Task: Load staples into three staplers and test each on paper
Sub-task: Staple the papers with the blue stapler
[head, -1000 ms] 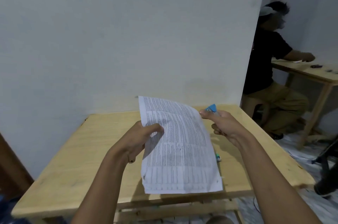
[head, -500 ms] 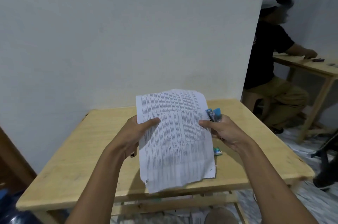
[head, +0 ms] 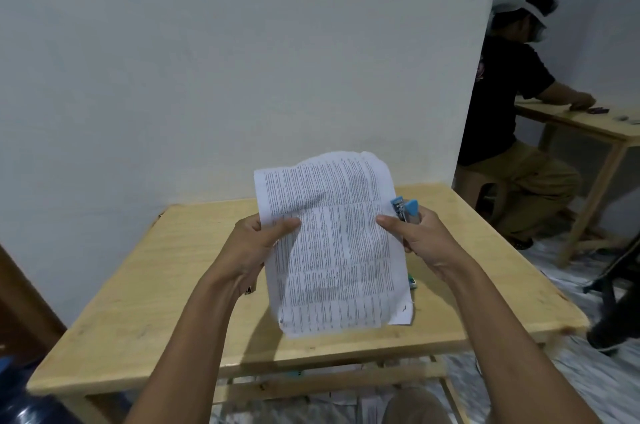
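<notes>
Fingers of your left hand (head: 249, 247) pinch the paper (head: 332, 250); your right hand (head: 422, 243) grips the blue stapler (head: 406, 210), thumb on paper.

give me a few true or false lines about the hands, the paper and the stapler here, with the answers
1. The left hand grips the left edge of the paper. True.
2. The paper lies flat on the table. False: both hands hold it up above the table.
3. The right hand holds a blue stapler at the paper's right edge. True.
4. The paper is blank. False: it is covered in lines of printed text.
5. A small teal object lies on the table, just past the paper's right edge. True.
</notes>
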The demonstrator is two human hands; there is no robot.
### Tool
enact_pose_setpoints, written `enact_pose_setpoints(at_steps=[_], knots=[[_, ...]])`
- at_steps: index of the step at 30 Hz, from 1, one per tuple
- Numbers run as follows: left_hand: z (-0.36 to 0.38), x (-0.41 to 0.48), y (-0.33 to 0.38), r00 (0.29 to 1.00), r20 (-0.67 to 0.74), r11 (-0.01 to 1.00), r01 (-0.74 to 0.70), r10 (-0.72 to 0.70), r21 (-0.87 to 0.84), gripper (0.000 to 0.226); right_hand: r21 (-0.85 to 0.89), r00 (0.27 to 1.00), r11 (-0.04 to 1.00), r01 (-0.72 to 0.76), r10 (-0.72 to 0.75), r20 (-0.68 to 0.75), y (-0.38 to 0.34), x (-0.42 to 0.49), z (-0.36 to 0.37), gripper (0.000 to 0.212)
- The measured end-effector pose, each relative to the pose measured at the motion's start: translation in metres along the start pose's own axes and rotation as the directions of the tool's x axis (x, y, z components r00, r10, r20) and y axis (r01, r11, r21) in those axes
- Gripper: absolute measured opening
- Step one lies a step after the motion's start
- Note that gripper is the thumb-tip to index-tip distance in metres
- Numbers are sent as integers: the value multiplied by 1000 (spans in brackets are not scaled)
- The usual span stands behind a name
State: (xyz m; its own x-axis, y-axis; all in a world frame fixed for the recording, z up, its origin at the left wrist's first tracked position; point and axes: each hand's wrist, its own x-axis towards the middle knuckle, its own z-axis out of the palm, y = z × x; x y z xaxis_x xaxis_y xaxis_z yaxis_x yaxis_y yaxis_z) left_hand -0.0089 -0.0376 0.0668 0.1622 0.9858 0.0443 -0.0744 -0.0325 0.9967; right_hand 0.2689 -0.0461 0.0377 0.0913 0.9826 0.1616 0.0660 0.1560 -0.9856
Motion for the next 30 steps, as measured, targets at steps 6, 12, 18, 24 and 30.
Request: enact_pose_setpoints(at_steps=[6,12,18,24,30], knots=[[-8,4,-1,999,-29,996,25,-28,-85,13,25,1000,1000,3,-3,17,2,-2,-8,25],[-8,2,-3,999,33,996,16,-13,-87,15,6,993,994,111,-111,28,-3,-4,-3,19],[-8,-1,2,998,38,996,-39,42,-77,28,-10,988,989,145,-145,-49,-6,-4,-3,14],[-6,-2,-5,1000,20,1000,1,-1,17,35,-7,988,988,152,-152,-22,-10,-7,5,21],[-12,-8,4,998,27,998,-55,55,-12,37,52,981,982,184,-180,-75,-9,-8,0,17]])
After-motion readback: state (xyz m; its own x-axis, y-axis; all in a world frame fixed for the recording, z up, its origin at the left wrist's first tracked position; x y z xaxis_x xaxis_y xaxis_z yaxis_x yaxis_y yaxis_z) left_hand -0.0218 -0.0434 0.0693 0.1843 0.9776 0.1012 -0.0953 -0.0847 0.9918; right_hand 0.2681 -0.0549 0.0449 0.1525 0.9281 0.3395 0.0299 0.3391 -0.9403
